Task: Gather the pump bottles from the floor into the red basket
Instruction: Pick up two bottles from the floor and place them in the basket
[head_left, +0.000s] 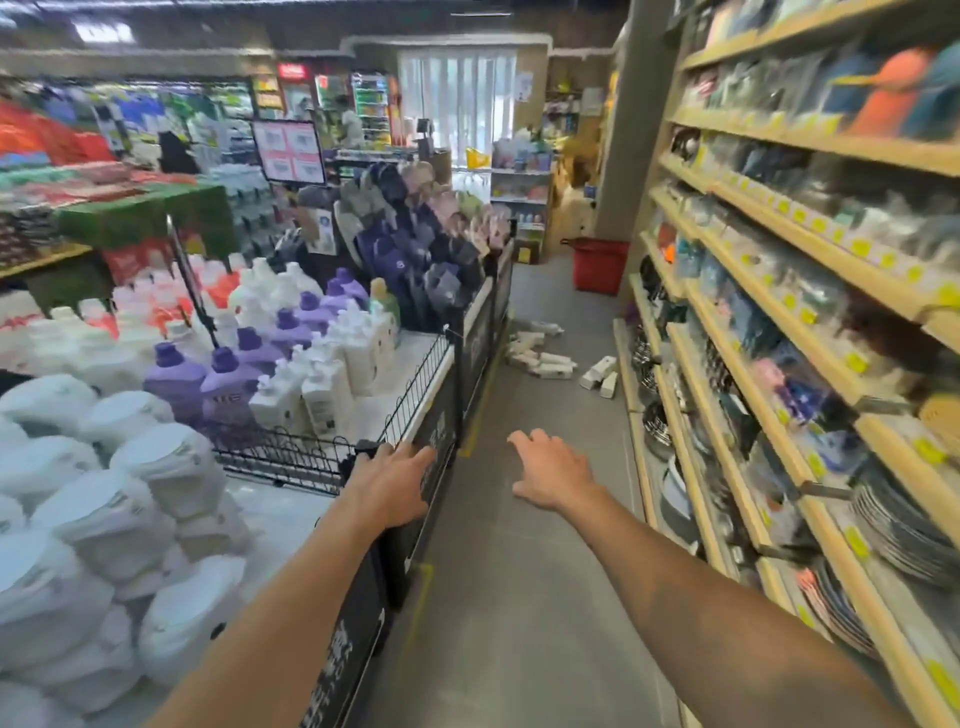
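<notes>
**Bottles lying far down the aisle, both hands bare**

The white pump bottles (540, 358) are lying on the grey floor (519, 571) well ahead of both hands. Most are sitting in a loose heap beside the foot of the black display stand (441, 431), and a couple are lying apart by the base of the wooden shelving (779, 291). The red basket (600, 265) is standing upright beyond them, further down the aisle.

The left hand (395, 483) is reaching forward with straight fingers over the stand's corner – whether it is touching the rail is unclear. The right hand (550, 475) is stretching out palm down above the floor, fingers spread, holding nothing.

The heaped bottles are lying on their sides, long axes mostly running across the aisle; the pair by the shelving is lying on a slant. Blur is hiding which way the pumps are pointing.
</notes>
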